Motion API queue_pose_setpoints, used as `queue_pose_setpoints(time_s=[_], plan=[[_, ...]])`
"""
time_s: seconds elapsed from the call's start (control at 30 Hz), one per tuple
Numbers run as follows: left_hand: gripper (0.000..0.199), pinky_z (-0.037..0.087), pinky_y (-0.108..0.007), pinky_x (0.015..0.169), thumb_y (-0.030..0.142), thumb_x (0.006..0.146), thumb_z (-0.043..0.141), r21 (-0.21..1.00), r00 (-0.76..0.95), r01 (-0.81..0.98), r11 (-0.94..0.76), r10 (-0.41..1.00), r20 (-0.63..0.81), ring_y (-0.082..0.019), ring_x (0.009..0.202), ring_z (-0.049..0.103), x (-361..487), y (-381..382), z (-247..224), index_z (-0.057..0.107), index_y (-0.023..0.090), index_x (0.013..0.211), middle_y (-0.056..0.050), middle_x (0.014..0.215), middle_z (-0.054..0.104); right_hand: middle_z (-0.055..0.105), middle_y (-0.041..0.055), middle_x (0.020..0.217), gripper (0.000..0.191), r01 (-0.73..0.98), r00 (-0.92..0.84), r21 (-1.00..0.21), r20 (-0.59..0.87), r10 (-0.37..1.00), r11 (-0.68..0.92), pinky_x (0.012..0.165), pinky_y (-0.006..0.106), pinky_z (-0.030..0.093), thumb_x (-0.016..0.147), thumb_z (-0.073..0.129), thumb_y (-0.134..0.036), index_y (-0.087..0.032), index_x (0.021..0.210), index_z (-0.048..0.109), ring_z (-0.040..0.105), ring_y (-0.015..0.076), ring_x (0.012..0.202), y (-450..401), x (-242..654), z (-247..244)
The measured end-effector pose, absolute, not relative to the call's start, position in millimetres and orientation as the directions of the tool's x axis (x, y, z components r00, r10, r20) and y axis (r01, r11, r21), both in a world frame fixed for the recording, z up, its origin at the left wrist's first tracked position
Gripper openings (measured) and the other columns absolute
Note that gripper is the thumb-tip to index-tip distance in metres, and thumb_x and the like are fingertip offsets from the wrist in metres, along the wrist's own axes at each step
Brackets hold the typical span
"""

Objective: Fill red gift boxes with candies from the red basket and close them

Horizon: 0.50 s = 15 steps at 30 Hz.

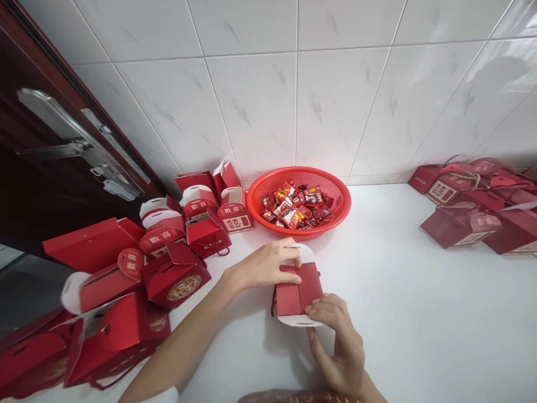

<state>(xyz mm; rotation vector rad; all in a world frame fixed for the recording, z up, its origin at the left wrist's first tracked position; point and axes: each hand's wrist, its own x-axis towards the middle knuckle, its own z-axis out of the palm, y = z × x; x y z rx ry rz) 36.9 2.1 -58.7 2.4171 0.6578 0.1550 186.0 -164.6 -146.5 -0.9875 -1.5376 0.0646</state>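
Observation:
A red paper gift box (309, 282) stands on the white tabletop in front of me. Its two red top panels lie folded inward, meeting along a seam. Rounded end flaps, white on the inside, stick out at the far and near ends, and dark red cord shows at its sides. My left hand (268, 264) grips the far left part of the box, fingers bent over the top panel and flap. At the near right corner my right hand (339, 341) holds the box, fingers on the panel and thumb below by the near flap.
Behind the box is a red plastic basket (257, 217) of wrapped sweets (293, 210). Several open red boxes (176, 280) crowd the left side. More boxes, closed (461, 226), cluster at the right by the tiled wall (251, 106). A dark door (37, 168) stands at left.

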Motion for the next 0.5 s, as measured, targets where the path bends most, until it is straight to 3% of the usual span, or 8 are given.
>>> queue_pose_setpoints(time_s=[0.3, 0.5], plan=[[0.016, 0.047, -0.029, 0.082, 0.032, 0.087, 0.079, 0.585, 0.865, 0.423, -0.692, 0.501, -0.032, -0.020, 0.089, 0.062, 33.5, 0.6, -60.9, 0.069, 0.020, 0.091, -0.003, 0.104, 0.059, 0.073, 0.0068, 0.093, 0.031, 0.516, 0.105, -0.570, 0.783, 0.613, 0.639, 0.085, 0.042, 0.054, 0.086, 0.055, 0.001, -0.018, 0.109, 0.062, 0.068, 0.0229, 0.091, -164.2, 186.8, -146.3], [0.014, 0.051, -0.032, 0.089, 0.030, 0.088, 0.078, 0.593, 0.871, 0.394, -0.702, 0.491, 0.003, -0.024, 0.103, 0.066, 30.4, -0.6, -64.8, 0.071, 0.020, 0.095, -0.006, 0.120, 0.061, 0.073, 0.0068, 0.093, 0.030, 0.509, 0.107, -0.572, 0.784, 0.612, 0.644, 0.084, 0.043, 0.054, 0.086, 0.056, 0.000, -0.018, 0.108, 0.063, 0.069, 0.0232, 0.091, -164.0, 187.2, -145.0]])
